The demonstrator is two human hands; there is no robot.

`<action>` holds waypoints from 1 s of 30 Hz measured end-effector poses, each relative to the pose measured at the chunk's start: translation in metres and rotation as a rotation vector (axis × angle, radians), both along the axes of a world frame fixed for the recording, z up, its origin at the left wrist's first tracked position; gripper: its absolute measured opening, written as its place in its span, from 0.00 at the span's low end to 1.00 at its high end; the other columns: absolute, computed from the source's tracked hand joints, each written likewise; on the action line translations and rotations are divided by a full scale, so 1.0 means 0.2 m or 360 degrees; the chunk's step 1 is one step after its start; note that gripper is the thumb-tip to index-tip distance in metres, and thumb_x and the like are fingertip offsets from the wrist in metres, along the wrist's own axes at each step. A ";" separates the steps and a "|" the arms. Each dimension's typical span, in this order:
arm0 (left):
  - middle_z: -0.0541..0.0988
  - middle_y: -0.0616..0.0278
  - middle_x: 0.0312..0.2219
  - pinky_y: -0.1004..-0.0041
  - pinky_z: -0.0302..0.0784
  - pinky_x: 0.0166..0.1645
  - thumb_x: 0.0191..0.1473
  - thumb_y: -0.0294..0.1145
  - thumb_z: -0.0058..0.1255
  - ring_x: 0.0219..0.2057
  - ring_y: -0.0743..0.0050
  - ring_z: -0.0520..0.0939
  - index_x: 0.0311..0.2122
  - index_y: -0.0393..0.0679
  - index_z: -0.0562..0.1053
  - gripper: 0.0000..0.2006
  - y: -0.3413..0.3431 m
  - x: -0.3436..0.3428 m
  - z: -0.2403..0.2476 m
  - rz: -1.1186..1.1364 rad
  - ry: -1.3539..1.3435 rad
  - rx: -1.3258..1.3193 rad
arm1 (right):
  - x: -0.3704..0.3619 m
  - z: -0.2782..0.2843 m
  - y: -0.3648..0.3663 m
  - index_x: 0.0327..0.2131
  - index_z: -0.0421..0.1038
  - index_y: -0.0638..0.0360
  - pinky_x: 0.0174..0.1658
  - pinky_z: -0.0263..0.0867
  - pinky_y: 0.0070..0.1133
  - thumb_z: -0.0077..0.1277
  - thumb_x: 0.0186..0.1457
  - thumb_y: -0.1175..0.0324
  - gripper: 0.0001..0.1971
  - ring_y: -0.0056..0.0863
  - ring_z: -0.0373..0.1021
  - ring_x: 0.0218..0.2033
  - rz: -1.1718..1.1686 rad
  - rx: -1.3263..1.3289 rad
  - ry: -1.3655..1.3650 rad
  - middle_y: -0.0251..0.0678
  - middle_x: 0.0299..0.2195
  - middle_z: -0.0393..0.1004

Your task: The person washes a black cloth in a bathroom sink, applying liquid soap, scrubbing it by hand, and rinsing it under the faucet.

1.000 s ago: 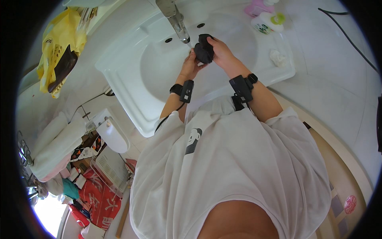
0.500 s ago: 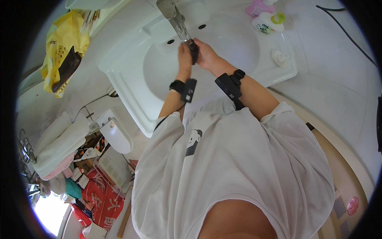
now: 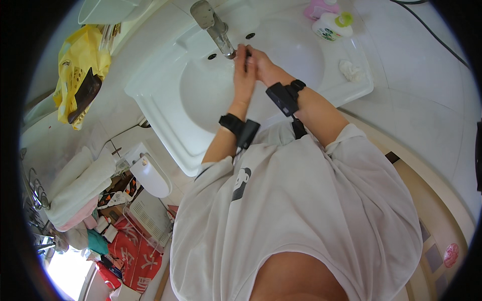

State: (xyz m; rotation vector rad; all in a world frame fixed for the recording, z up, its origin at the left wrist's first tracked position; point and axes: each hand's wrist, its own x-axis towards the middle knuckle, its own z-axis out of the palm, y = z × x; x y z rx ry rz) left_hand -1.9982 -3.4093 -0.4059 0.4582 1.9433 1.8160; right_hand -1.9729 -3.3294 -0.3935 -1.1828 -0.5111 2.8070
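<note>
Over the white sink basin point(image 3: 201, 95), a small black thing point(image 3: 248, 56) sits between my two hands; most of it is hidden, and I cannot tell its kind. My left hand point(image 3: 243, 75) lies along its left side, fingers pointing up toward the faucet and pressed against it. From the right, my right hand point(image 3: 265, 69) curls around the other side. Just left of my fingertips is the spout of the metal faucet point(image 3: 219, 35). Black straps with small dark boxes ring both wrists.
Pink point(image 3: 321, 9) and white point(image 3: 331, 27) pump bottles stand at the sink's far right corner. A crumpled white wad point(image 3: 350, 70) lies on the right rim. A yellow plastic bag point(image 3: 80, 60) hangs at the left, and a white toilet point(image 3: 150, 175) stands lower left.
My hands have shifted slightly right, out from directly beneath the spout. My left hand has turned flatter against the black thing, which is now more covered.
</note>
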 end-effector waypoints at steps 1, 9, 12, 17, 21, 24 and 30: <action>0.56 0.55 0.55 0.70 0.53 0.55 0.56 0.36 0.37 0.54 0.61 0.59 0.53 0.39 0.57 0.21 0.07 0.13 0.15 -0.0334 0.0789 -0.0093 | 0.06 -0.13 0.11 0.33 0.65 0.55 0.32 0.63 0.22 0.36 0.56 0.61 0.11 0.22 0.64 0.29 0.0029 0.0141 0.0345 0.30 0.28 0.68; 0.73 0.62 0.25 0.78 0.67 0.30 0.57 0.39 0.31 0.26 0.75 0.73 0.44 0.35 0.63 0.18 -0.04 -0.15 -0.01 0.0015 -0.0313 -0.0193 | 0.05 0.04 -0.09 0.36 0.64 0.55 0.36 0.63 0.26 0.34 0.57 0.59 0.12 0.27 0.66 0.32 0.0112 -0.0108 -0.0034 0.33 0.32 0.69; 0.72 0.60 0.32 0.75 0.68 0.38 0.56 0.38 0.37 0.33 0.72 0.73 0.53 0.38 0.57 0.22 -0.03 -0.10 -0.02 -0.0200 -0.0085 -0.0063 | 0.01 -0.04 -0.02 0.38 0.63 0.56 0.41 0.63 0.28 0.32 0.57 0.58 0.14 0.29 0.67 0.35 0.0152 0.0055 -0.0018 0.34 0.33 0.69; 0.67 0.51 0.43 0.69 0.63 0.46 0.53 0.28 0.36 0.43 0.58 0.68 0.47 0.40 0.65 0.15 0.01 0.08 0.09 -0.0043 0.0796 -0.0343 | 0.07 -0.12 0.05 0.35 0.63 0.58 0.42 0.63 0.28 0.32 0.57 0.62 0.12 0.29 0.66 0.35 0.0118 -0.0242 0.0250 0.35 0.33 0.68; 0.75 0.51 0.29 0.69 0.68 0.37 0.54 0.31 0.34 0.30 0.60 0.74 0.33 0.38 0.72 0.13 0.01 -0.01 0.01 0.0252 0.0827 -0.0359 | 0.09 0.02 -0.05 0.37 0.62 0.57 0.44 0.62 0.31 0.31 0.58 0.63 0.11 0.30 0.66 0.36 0.0119 -0.0216 0.0022 0.34 0.33 0.68; 0.76 0.56 0.26 0.72 0.70 0.34 0.56 0.38 0.32 0.30 0.67 0.75 0.29 0.37 0.73 0.18 -0.23 -0.29 -0.28 0.0695 -0.0182 -0.0396 | 0.08 0.05 -0.06 0.37 0.63 0.56 0.44 0.62 0.29 0.33 0.58 0.59 0.13 0.30 0.66 0.36 0.0270 -0.0070 -0.0123 0.34 0.32 0.68; 0.74 0.63 0.34 0.71 0.70 0.41 0.55 0.45 0.39 0.37 0.72 0.74 0.42 0.40 0.69 0.19 -0.32 -0.25 -0.21 0.0282 -0.0644 -0.0323 | 0.13 0.05 0.11 0.35 0.65 0.58 0.38 0.65 0.26 0.37 0.55 0.52 0.18 0.27 0.67 0.32 0.0499 0.0576 -0.0283 0.36 0.31 0.69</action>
